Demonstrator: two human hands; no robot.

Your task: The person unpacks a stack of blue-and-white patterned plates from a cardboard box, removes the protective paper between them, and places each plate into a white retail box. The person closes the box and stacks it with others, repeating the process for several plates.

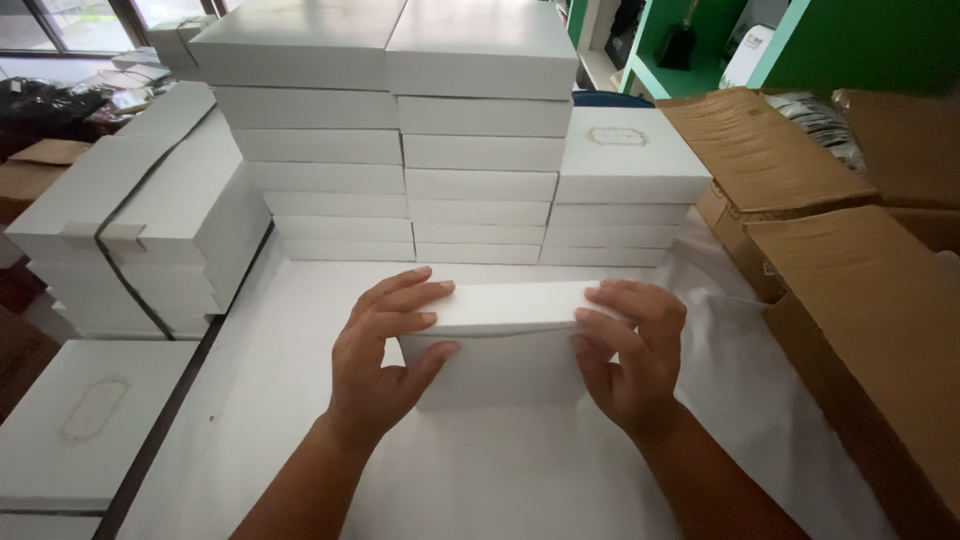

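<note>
White box [505, 345] is held on the white table [500, 480], gripped at both ends: left hand [385, 350] w/ fingers curled over the top and thumb pressed to the front, right hand [630, 355] likewise clasped round the other end. Stacks of white boxes [400, 150] are seen just behind; cardboard cartons [850, 260] at right.
</note>
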